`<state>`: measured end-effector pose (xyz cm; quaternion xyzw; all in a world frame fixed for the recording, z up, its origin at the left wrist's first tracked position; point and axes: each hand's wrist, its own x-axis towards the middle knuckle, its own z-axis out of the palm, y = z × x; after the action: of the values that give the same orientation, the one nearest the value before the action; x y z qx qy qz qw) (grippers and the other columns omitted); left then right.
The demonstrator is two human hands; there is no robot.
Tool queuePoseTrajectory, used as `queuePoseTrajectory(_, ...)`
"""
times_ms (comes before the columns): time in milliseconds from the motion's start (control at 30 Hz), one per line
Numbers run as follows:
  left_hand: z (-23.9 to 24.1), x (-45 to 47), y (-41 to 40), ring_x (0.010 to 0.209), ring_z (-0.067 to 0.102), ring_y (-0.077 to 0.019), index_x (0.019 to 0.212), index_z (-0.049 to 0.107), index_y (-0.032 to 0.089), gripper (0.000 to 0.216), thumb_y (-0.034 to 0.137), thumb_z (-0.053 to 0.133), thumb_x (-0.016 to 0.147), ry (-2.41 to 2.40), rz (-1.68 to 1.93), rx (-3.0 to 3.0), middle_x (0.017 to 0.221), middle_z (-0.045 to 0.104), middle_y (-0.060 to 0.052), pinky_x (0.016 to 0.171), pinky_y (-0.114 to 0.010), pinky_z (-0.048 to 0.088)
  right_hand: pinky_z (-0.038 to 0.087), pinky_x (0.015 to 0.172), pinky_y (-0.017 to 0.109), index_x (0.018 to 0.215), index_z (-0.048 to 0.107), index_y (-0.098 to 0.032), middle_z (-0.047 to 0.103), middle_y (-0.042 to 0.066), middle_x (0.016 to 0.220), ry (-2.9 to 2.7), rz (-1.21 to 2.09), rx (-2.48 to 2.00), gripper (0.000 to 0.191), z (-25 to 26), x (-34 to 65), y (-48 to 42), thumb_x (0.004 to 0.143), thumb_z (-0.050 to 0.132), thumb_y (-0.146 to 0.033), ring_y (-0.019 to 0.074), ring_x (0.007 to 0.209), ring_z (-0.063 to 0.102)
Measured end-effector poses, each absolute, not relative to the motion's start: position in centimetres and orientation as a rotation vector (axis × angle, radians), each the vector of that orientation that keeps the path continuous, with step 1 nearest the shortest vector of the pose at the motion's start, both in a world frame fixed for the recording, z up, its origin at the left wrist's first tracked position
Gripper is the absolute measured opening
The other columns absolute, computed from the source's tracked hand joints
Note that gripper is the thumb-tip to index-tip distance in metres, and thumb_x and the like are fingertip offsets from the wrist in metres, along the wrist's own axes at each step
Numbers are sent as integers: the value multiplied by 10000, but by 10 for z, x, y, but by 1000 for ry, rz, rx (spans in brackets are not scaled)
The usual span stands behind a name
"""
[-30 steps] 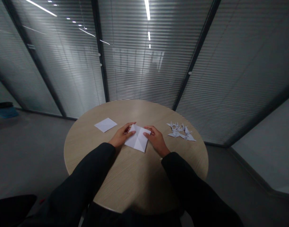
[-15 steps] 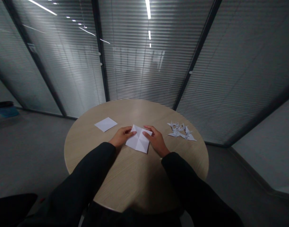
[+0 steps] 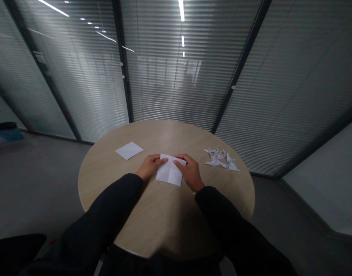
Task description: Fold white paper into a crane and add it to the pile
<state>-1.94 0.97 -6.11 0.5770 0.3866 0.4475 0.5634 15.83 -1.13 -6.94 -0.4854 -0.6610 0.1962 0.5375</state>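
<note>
A creased white paper square (image 3: pixel 169 172) lies at the middle of the round wooden table (image 3: pixel 164 218). My left hand (image 3: pixel 148 166) pinches its left edge between thumb and fingers. On the other side, my right hand (image 3: pixel 190 171) grips the right edge, thumb on top of the sheet. Both hands sit close together, and the paper's far edge is lifted slightly between them.
A flat white sheet (image 3: pixel 129 150) lies to the left on the table. Several folded paper cranes (image 3: pixel 221 158) are heaped at the right. Glass walls with blinds (image 3: pixel 176 65) stand behind the table. A dark chair (image 3: pixel 11 251) shows at the lower left.
My hands have drawn closer together on the paper. Its far corner has come down toward me, so the sheet looks shorter and squarer than a second ago.
</note>
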Motion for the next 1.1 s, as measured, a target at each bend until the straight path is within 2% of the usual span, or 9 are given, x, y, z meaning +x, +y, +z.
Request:
queuePoseTrajectory(133, -61, -20, 10, 520, 515, -113, 754, 697, 103, 344, 425, 747, 642, 920, 1104, 1261, 632, 640, -45, 515, -242, 363, 478, 816, 348, 893, 670, -197, 688, 58, 928, -1619, 328, -1128, 159, -64, 154, -17, 796, 598, -301, 210, 874, 632)
queuePoseTrajectory(367, -60, -22, 8, 534, 538, -131, 698, 674, 96, 332, 426, 709, 702, 882, 1137, 1190, 606, 627, -63, 506, -246, 373, 492, 761, 333, 898, 659, -190, 666, 58, 884, -1626, 122, -1119, 124, -58, 151, -24, 840, 570, -256, 200, 834, 624)
queuePoseTrajectory(533, -60, -25, 9, 522, 541, -138, 650, 648, 107, 347, 444, 687, 723, 852, 1167, 1137, 560, 599, -53, 498, -248, 376, 496, 803, 322, 917, 673, -210, 646, 51, 881, -1776, 16, -993, 161, -62, 152, -23, 883, 515, -202, 181, 847, 613)
queuePoseTrajectory(700, -60, -29, 12, 495, 515, -125, 585, 597, 125, 347, 429, 690, 725, 845, 1197, 1105, 546, 584, -49, 485, -247, 372, 500, 853, 370, 1012, 683, -238, 662, 64, 984, -1937, -104, -896, 260, -64, 155, -22, 889, 474, -145, 199, 945, 606)
queuePoseTrajectory(900, -53, -31, 9, 492, 514, -119, 613, 597, 115, 325, 406, 681, 730, 830, 1178, 1067, 578, 598, -53, 497, -249, 378, 479, 955, 385, 1130, 638, -213, 653, 75, 1181, -2134, -270, -767, 300, -66, 159, -19, 906, 451, -143, 187, 1122, 581)
queuePoseTrajectory(1100, -48, -32, 7, 511, 535, -130, 623, 610, 102, 329, 407, 688, 718, 827, 1149, 1051, 600, 624, -73, 528, -260, 399, 460, 1014, 381, 1153, 631, -194, 613, 78, 1264, -2231, -217, -698, 321, -65, 160, -19, 903, 439, -136, 175, 1204, 542)
